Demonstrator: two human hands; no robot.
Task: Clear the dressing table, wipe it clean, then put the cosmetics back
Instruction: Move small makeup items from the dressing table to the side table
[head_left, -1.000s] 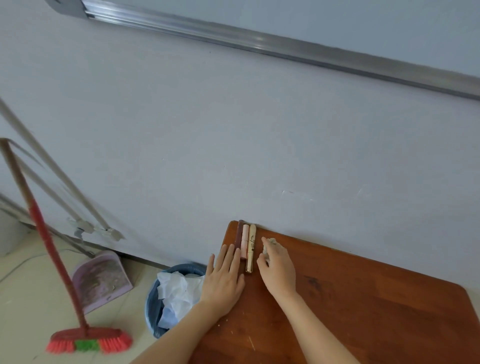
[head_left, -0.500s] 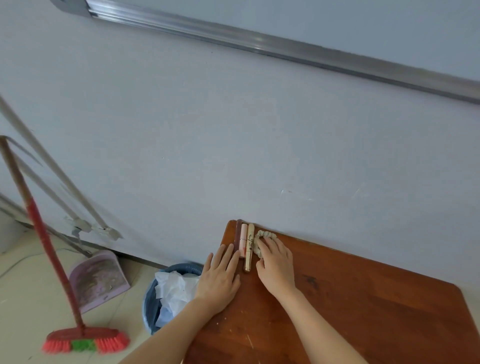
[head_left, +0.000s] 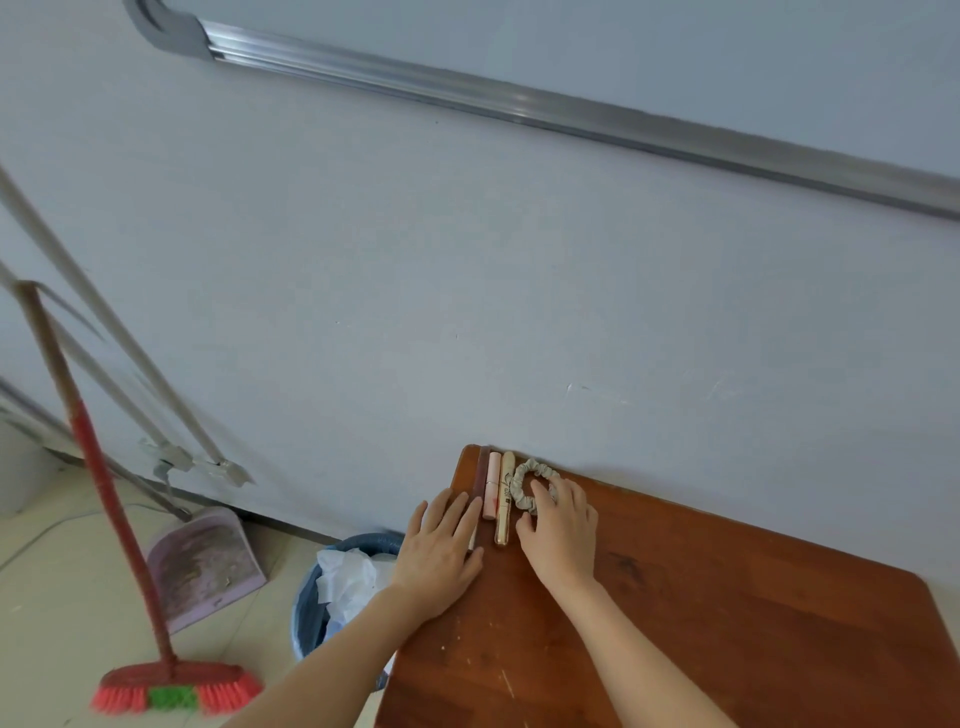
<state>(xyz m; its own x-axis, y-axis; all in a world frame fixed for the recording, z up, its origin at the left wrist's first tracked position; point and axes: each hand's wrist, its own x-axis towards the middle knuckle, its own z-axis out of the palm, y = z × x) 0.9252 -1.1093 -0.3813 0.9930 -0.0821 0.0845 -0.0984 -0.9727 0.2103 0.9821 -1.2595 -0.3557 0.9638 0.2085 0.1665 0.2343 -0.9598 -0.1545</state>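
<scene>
- Right hand (head_left: 562, 530): palm down on the worktop (head_left: 727, 623), near its far left corner. The fingers are spread and only slightly bent, and their tips lie on a grey-beige scrunchie (head_left: 516, 488). They press it down and close round nothing.
- Left hand (head_left: 441, 551): laid flat at the left edge of the worktop, fingers straight and together, holding nothing. The fingertips touch the near end of a dark maroon tube (head_left: 483, 470).
- Cosmetics: three slim tubes lie side by side between the two hands, pointing toward the wall (head_left: 467, 260). From the left they are the maroon tube, a pink tube (head_left: 492, 486) and a gold tube (head_left: 504, 512). Each touches its neighbour, and the far ends lie close to the wall.
- Scrunchie: flat on the worktop, just right of the gold tube and touching it.
- Worktop: reddish-brown wood with pale scratches near its left edge.
- Floor, left of the worktop: a blue bin (head_left: 363, 540) holding crumpled white tissue (head_left: 348, 577). Further left are a lilac dustpan (head_left: 202, 566) and a red broom (head_left: 130, 519) leaning on the wall.
- Wall, upper part: a metal rail (head_left: 571, 114) runs across it.
</scene>
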